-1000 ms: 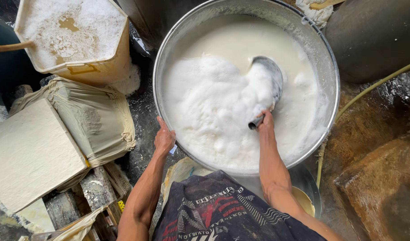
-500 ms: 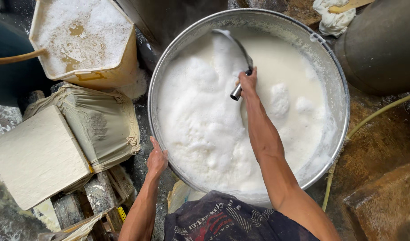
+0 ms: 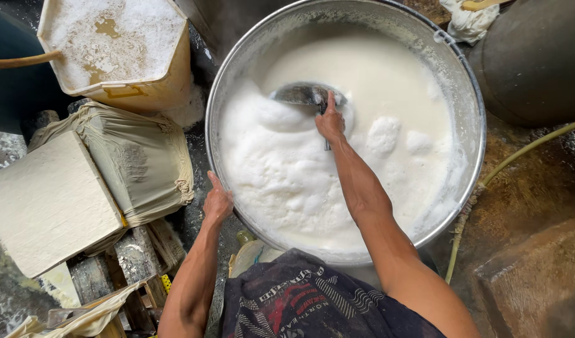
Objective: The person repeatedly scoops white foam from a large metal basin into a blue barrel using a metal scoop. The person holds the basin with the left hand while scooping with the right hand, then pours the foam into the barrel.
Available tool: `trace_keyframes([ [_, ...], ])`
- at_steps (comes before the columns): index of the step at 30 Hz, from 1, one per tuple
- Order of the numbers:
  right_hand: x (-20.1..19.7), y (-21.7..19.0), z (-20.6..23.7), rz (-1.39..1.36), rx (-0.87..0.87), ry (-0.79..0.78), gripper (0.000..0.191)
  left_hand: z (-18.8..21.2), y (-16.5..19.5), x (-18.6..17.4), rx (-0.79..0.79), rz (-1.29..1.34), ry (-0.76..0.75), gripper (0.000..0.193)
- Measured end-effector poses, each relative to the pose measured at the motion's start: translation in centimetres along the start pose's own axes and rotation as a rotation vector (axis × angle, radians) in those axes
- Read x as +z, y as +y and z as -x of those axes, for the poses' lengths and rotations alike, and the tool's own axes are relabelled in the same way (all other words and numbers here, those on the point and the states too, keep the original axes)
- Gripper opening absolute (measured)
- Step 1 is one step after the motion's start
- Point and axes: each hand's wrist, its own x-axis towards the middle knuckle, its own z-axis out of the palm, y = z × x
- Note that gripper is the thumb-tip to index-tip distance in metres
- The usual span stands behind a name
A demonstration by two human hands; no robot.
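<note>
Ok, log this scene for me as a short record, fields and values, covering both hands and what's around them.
right hand: grips metal ladle in the foam
left hand: rests on rim of metal basin
basin contents: white liquid, thick foam
left of basin: cloth-wrapped block, yellow tub
right of basin: hose

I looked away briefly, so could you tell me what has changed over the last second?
The right hand swept the ladle from the basin's right side to its far left, skimming foam. The left hand stayed on the metal basin rim.
</note>
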Motion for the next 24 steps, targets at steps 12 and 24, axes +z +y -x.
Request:
trace_keyframes([
  [12, -3.2, 10.7, 11.5, 0.053, 0.155, 0.279, 0.094, 1.0, -0.1, -1.3, 0.125, 0.010, -0.010, 0.101],
  [24, -5.3, 21.4, 24.9, -0.701, 0.392, 0.488, 0.077, 0.7, -0.7, -1.2, 0.211, 0.042, -0.028, 0.100],
])
